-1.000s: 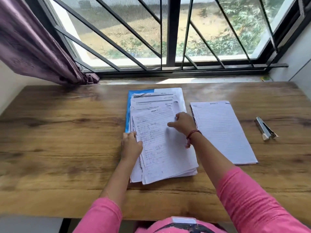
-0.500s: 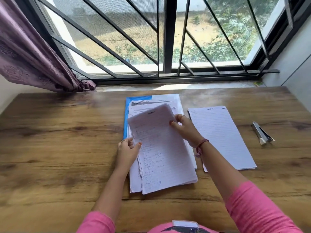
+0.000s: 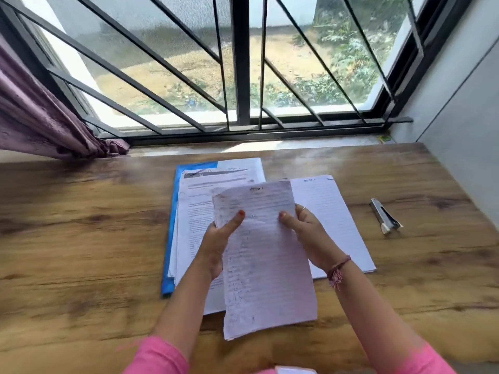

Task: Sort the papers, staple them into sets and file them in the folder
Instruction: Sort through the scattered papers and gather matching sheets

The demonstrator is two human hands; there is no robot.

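Both hands are holding one handwritten sheet [image 3: 267, 255] up off the desk: my left hand [image 3: 218, 244] is pinching its left edge, thumb on top, and my right hand [image 3: 305, 233] is gripping the right edge. I am sorting, I judge, with stapling not yet begun. Below, the unsorted stack [image 3: 197, 211] is lying on the blue folder [image 3: 171, 238]. Just right of it, a lined pile [image 3: 337, 225] is waiting; next, the sheet probably needs laying squarely onto it. Farther right, the stapler [image 3: 384, 217] is resting on the wooden desk [image 3: 81, 238].
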